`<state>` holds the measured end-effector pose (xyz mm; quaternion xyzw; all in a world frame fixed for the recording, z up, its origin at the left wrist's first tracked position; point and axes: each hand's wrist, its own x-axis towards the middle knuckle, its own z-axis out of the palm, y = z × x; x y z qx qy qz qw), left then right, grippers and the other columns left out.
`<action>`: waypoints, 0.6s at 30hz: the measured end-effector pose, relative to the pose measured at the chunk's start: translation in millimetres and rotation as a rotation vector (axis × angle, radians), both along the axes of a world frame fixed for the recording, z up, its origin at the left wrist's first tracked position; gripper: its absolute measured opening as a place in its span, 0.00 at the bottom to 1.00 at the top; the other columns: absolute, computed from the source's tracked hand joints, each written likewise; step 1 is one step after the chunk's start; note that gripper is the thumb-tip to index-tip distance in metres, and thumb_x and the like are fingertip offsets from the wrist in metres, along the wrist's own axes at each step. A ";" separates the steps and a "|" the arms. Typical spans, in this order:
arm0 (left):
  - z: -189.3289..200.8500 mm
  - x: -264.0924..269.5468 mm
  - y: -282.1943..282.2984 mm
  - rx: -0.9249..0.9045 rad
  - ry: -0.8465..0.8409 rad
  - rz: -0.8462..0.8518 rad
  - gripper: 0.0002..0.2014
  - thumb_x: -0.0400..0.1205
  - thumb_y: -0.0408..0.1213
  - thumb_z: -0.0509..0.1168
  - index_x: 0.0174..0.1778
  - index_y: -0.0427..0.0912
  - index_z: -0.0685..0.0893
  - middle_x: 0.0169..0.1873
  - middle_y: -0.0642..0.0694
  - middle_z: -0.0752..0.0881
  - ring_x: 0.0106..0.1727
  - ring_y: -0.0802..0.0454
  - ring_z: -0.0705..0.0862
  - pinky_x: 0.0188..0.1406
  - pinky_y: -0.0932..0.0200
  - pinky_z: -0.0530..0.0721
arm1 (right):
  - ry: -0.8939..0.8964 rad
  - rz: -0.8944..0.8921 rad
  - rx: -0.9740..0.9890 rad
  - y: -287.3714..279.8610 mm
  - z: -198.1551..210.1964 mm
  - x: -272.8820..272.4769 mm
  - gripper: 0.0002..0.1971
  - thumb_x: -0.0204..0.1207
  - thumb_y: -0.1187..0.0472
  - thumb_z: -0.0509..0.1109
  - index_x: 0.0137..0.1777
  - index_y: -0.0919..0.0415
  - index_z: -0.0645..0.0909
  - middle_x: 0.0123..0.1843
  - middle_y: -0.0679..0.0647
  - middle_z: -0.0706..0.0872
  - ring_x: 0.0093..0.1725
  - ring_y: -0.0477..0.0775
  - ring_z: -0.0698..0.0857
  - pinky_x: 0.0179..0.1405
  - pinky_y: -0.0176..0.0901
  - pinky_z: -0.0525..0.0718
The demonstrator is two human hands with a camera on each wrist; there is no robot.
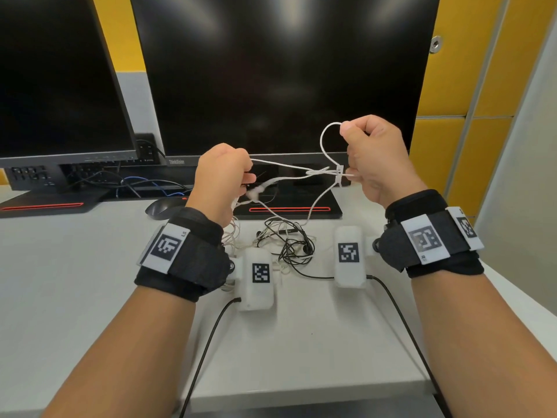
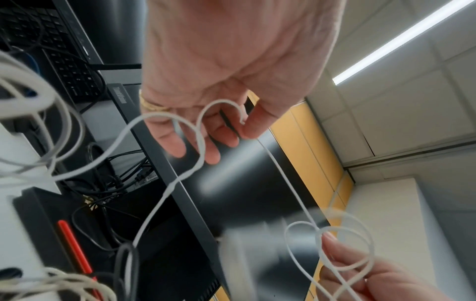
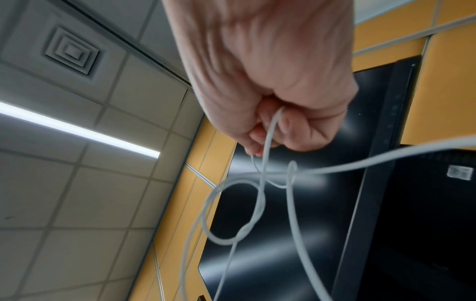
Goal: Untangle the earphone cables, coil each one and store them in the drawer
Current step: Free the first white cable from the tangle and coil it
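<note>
A white earphone cable (image 1: 280, 165) is stretched in the air between both hands, in front of the monitor. My left hand (image 1: 223, 173) pinches one end of it between thumb and fingers (image 2: 247, 126), with more white loops (image 2: 31, 101) hanging below. My right hand (image 1: 370, 158) grips the other part, where the cable forms a loop (image 1: 325, 140) and a loose knot (image 3: 288, 173). A black earphone cable (image 1: 289, 242) lies tangled with thin white cable on the desk (image 1: 90, 267) under the hands. No drawer is in view.
Two dark monitors (image 1: 286, 70) stand close behind the hands on stands with red stripes (image 1: 289, 209). A black mouse (image 1: 164, 208) lies left of centre. Keyboards and loose cords (image 1: 132, 182) sit behind. Two white marker boxes (image 1: 349, 254) hang from the wrists, trailing black leads.
</note>
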<state>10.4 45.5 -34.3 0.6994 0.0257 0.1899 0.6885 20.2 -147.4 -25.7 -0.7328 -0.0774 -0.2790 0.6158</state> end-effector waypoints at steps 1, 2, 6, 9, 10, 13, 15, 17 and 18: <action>2.9 1.3 -0.2 -0.045 0.031 0.028 0.05 0.83 0.28 0.60 0.46 0.43 0.78 0.45 0.46 0.83 0.41 0.55 0.85 0.45 0.58 0.84 | 0.000 -0.010 0.009 -1.3 0.4 0.1 0.07 0.85 0.57 0.62 0.46 0.55 0.78 0.37 0.49 0.75 0.35 0.46 0.74 0.23 0.31 0.74; 5.6 2.0 0.0 -0.087 0.060 0.052 0.05 0.83 0.28 0.60 0.51 0.42 0.78 0.49 0.44 0.83 0.45 0.54 0.86 0.48 0.57 0.84 | -0.005 -0.018 0.020 -2.5 0.8 0.4 0.07 0.85 0.57 0.63 0.45 0.54 0.78 0.37 0.49 0.75 0.35 0.46 0.74 0.24 0.32 0.74; 8.7 -1.0 0.2 -0.145 0.092 0.058 0.09 0.85 0.29 0.58 0.61 0.39 0.77 0.55 0.42 0.84 0.55 0.49 0.86 0.57 0.55 0.82 | -0.005 -0.007 0.092 -4.3 2.2 -1.2 0.07 0.85 0.58 0.63 0.45 0.54 0.79 0.36 0.50 0.75 0.33 0.46 0.73 0.20 0.30 0.74; 8.1 -5.6 -5.8 -0.043 0.072 -0.040 0.11 0.86 0.28 0.56 0.63 0.37 0.77 0.62 0.40 0.85 0.60 0.49 0.85 0.63 0.52 0.79 | 0.017 0.051 0.116 1.7 2.2 -4.7 0.07 0.85 0.58 0.62 0.47 0.55 0.79 0.32 0.52 0.74 0.26 0.44 0.71 0.18 0.32 0.72; 9.1 -8.7 -7.9 -0.016 0.078 -0.061 0.13 0.87 0.29 0.56 0.66 0.36 0.77 0.63 0.41 0.85 0.62 0.48 0.84 0.64 0.52 0.77 | 0.024 0.076 0.117 4.6 2.0 -6.1 0.07 0.86 0.59 0.62 0.47 0.56 0.78 0.32 0.52 0.74 0.25 0.44 0.71 0.19 0.33 0.72; 4.6 -16.1 -11.7 0.152 -0.001 -0.164 0.12 0.85 0.32 0.59 0.62 0.37 0.81 0.58 0.44 0.84 0.62 0.48 0.83 0.66 0.49 0.76 | 0.052 0.163 0.111 13.2 1.0 -11.0 0.06 0.87 0.59 0.60 0.50 0.57 0.77 0.30 0.52 0.75 0.22 0.43 0.72 0.20 0.35 0.76; -1.8 -22.8 -11.1 0.247 -0.086 -0.284 0.07 0.84 0.33 0.60 0.50 0.42 0.84 0.54 0.44 0.87 0.56 0.51 0.85 0.64 0.50 0.79 | 0.069 0.212 0.104 17.9 0.8 -14.5 0.06 0.87 0.59 0.59 0.52 0.57 0.77 0.30 0.52 0.76 0.22 0.43 0.75 0.21 0.36 0.79; -7.8 -25.2 -10.6 0.372 -0.112 -0.389 0.09 0.83 0.31 0.62 0.47 0.45 0.86 0.52 0.47 0.90 0.53 0.54 0.87 0.60 0.54 0.82 | 0.082 0.274 0.131 21.6 1.4 -17.4 0.07 0.88 0.58 0.58 0.54 0.57 0.76 0.30 0.51 0.76 0.22 0.43 0.76 0.22 0.37 0.81; -9.8 -24.7 -11.9 0.438 -0.116 -0.444 0.09 0.83 0.29 0.63 0.48 0.46 0.87 0.52 0.48 0.90 0.54 0.55 0.88 0.59 0.57 0.83 | 0.091 0.309 0.162 23.2 1.8 -18.5 0.07 0.88 0.58 0.57 0.54 0.57 0.76 0.30 0.51 0.77 0.23 0.44 0.77 0.23 0.37 0.81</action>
